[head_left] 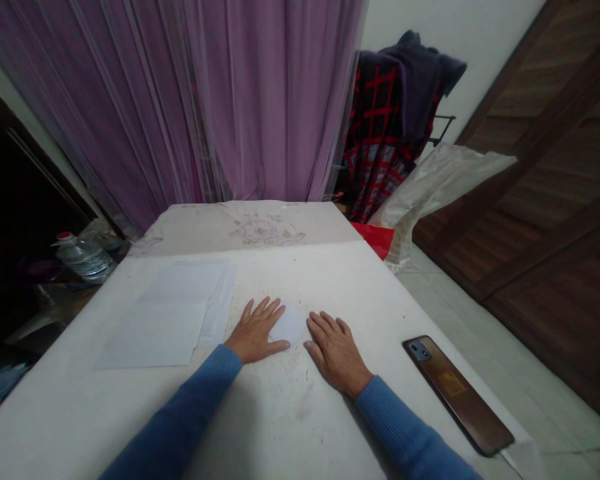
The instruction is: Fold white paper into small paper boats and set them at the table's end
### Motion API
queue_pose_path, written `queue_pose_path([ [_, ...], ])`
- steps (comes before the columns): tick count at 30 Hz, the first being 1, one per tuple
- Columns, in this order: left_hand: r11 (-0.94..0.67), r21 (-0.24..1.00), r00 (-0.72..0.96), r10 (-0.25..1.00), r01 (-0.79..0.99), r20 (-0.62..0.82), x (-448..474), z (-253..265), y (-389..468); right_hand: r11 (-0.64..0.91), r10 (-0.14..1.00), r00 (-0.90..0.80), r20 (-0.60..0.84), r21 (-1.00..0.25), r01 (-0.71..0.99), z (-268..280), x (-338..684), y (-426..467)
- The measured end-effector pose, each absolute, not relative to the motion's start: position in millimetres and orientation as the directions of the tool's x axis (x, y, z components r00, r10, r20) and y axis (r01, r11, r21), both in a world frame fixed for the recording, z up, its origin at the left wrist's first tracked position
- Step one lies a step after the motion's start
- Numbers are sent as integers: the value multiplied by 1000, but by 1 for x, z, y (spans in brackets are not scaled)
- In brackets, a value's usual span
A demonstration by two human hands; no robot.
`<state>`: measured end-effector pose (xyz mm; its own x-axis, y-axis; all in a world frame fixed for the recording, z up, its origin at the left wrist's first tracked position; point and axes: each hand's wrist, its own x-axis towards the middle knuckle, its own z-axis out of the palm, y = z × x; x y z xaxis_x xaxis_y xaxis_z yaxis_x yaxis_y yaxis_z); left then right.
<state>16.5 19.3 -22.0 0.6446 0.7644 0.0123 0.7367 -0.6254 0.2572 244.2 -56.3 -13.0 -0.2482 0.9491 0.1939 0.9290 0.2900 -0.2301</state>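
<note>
A small piece of white paper (289,325) lies flat on the table between my hands. My left hand (258,331) is spread palm down, its fingers and thumb over the paper's left side. On the other side, my right hand (334,348) rests palm down with its fingers stretched out, the fingertips at the paper's right edge. Neither hand grips anything. Part of the small paper is hidden beneath my left fingers. To the left of my left hand lies a stack of larger white sheets (153,320).
A brown-backed phone (457,393) with a cable lies near the right edge of the white-covered table (280,427). Beyond the left edge stands a clear plastic bottle (85,258) with a red cap. Purple curtains (275,100) hang behind; a plastic bag (430,190) is at the right.
</note>
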Motion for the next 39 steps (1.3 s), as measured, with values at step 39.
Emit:
queue_pose_path([
  [39,-503,531,448,861,682,241,2,-36,34,226,909,-379,-175,-558,799,15,251,25],
])
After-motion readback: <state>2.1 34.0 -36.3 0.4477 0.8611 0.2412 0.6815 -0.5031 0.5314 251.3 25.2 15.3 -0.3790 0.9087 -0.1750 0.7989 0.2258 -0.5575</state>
